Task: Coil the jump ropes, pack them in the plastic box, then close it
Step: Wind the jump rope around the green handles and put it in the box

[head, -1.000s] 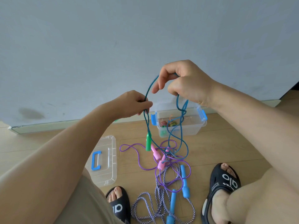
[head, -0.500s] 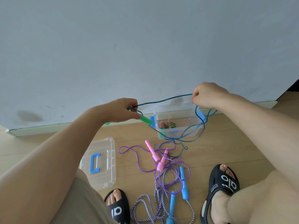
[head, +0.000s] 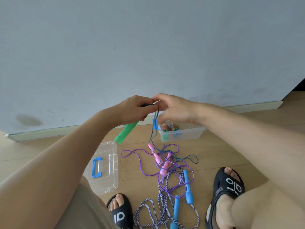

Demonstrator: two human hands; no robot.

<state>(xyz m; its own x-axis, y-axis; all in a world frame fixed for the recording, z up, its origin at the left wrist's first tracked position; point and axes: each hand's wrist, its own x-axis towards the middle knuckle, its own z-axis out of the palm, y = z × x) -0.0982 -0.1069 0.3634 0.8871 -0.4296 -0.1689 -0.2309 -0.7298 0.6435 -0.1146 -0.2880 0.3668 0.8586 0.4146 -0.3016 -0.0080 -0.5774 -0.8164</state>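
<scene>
I'm mid-coil on the teal rope: my left hand grips its green handle and gathered loops above the open box, my right hand pinches the cord alongside, and next I should gather the slack trailing on the floor.

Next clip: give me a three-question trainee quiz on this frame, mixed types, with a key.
1. True or false: the lid is on the plastic box.
2. Which handles belong to the rope gripped by the left hand? A) pink B) green C) blue
3. Fill in: the purple rope lies on the ____.

Key:
1. False; the lid lies on the floor beside the person's left leg, and the box stands open by the wall.
2. B; the green handle sticks out below that hand, and the right hand meets it at the teal cord.
3. floor
</scene>
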